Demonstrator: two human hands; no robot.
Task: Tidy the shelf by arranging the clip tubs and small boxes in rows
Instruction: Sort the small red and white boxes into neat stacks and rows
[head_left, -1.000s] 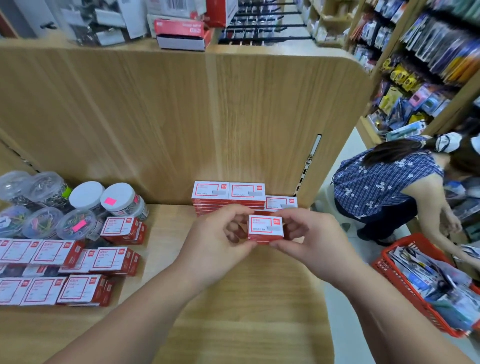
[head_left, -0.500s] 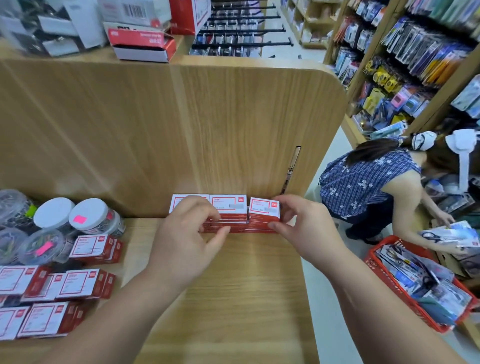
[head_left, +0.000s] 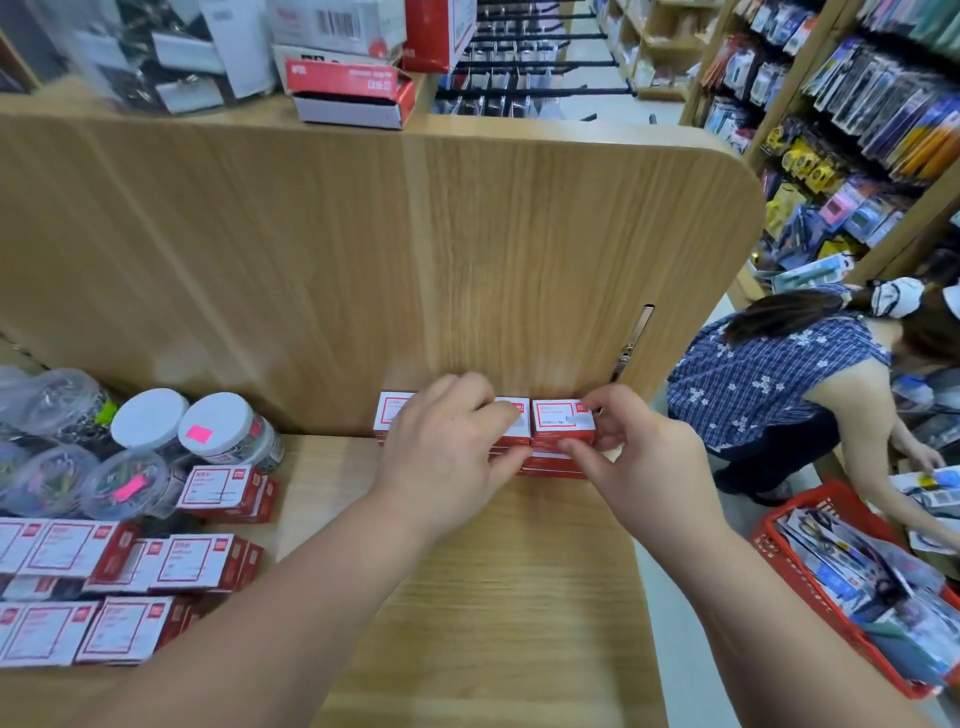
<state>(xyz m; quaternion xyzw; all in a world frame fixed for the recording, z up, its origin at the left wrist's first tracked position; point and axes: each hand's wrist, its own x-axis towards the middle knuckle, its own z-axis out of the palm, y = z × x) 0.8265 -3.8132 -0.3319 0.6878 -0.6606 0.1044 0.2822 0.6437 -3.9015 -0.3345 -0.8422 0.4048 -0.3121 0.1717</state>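
Right hand (head_left: 631, 452) pinching top box (head_left: 562, 419) at shelf's (head_left: 467, 597) back right corner; left hand (head_left: 447, 447) curled over neighbouring stack (head_left: 397, 415). Bare wood in front.

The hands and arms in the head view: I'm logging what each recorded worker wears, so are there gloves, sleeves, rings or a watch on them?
Nothing worn shows. The left hand and right hand are bare, with no gloves or rings visible. Both forearms are bare to the bottom edge of the picture, with no sleeve, watch or bracelet in sight. The nails look short and unpainted, though the picture is slightly blurred.
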